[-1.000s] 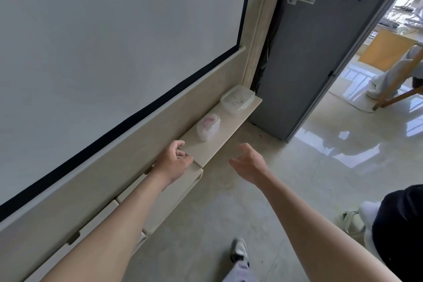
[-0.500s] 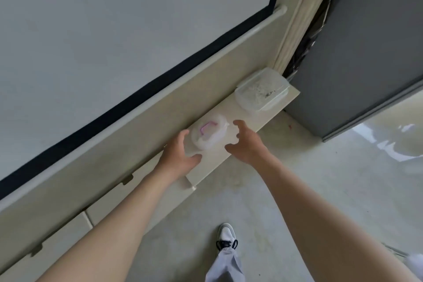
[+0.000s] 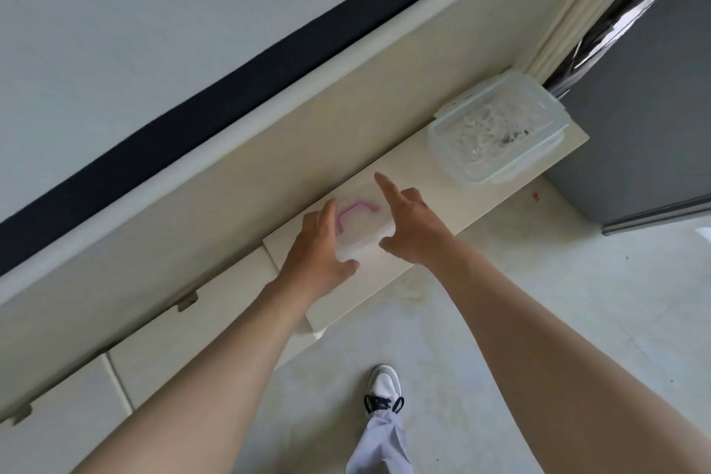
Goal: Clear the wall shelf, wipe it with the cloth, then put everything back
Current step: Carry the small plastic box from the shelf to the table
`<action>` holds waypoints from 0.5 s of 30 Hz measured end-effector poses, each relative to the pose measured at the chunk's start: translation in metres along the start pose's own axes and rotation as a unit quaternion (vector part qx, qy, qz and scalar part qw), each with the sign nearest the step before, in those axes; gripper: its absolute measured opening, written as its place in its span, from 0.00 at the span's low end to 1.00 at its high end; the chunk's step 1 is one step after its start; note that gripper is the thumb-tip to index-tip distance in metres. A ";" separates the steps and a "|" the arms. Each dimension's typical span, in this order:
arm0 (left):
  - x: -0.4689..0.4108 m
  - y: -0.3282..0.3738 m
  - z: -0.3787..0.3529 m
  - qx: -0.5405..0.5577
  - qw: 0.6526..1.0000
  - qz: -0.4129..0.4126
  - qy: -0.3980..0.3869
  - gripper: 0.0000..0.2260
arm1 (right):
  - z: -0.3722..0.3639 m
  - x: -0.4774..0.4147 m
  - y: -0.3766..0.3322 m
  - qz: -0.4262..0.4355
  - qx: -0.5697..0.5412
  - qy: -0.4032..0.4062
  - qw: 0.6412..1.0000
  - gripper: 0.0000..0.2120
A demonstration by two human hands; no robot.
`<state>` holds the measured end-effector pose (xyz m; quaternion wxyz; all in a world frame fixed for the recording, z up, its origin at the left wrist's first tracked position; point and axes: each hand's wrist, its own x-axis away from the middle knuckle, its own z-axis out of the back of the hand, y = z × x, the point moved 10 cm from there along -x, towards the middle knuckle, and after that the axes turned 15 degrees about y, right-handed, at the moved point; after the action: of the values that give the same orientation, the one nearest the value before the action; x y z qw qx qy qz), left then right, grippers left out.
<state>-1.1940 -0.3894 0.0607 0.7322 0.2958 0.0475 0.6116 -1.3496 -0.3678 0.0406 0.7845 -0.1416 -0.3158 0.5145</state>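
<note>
1. Your left hand (image 3: 319, 250) is closing in on the small box (image 3: 363, 227), spread wide against its left side, with the thumb touching its front corner.
2. Your right hand (image 3: 415, 231) is arriving too, fingers straight, flanking the box's right side.
3. The box is still sitting toward the wall shelf's (image 3: 454, 196) near end, and the clear container (image 3: 496, 127) is staying at its far end.

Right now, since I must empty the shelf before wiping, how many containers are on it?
2. A small pink-handled box sits between the left hand and right hand near the shelf's left end; a larger clear box at its right end. None seems hidden.
</note>
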 end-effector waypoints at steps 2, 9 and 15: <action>-0.004 -0.001 -0.005 -0.002 1.000 0.003 0.003 0.43 | -0.003 -0.006 0.000 0.004 -0.012 0.003 1.000 0.48; -0.013 -0.003 -0.012 -0.012 1.000 0.010 0.002 0.36 | -0.006 -0.020 0.003 0.028 -0.036 0.013 0.999 0.38; -0.013 0.000 -0.009 -0.032 0.999 -0.015 0.010 0.30 | -0.007 -0.019 0.004 0.033 -0.045 0.020 0.998 0.37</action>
<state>-1.2006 -0.3982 0.0494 0.7500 0.2653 0.0395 0.6046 -1.3532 -0.3827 0.0267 0.7659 -0.1976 -0.3185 0.5224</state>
